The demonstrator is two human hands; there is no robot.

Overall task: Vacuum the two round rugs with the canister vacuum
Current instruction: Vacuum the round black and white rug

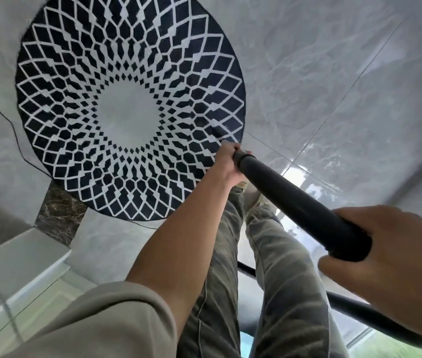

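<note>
The round rug (129, 109) lies flat on the grey floor (334, 73). It is black with white lines and a pale middle. The left hand (226, 161) is wrapped round the low end of the black tube (295, 200), right at the rug's near right edge. The right hand (385, 254) holds the tube's top end, with its fingers curled under it. The tube's tip is hidden past the left hand. A hose (354, 308) runs off behind the legs (282, 280). A thin cord (11, 125) bends along the rug's left edge and reaches its near edge. A dark stone strip (60, 215) meets that near edge. To the right of the rug there is lots of open floor.
</note>
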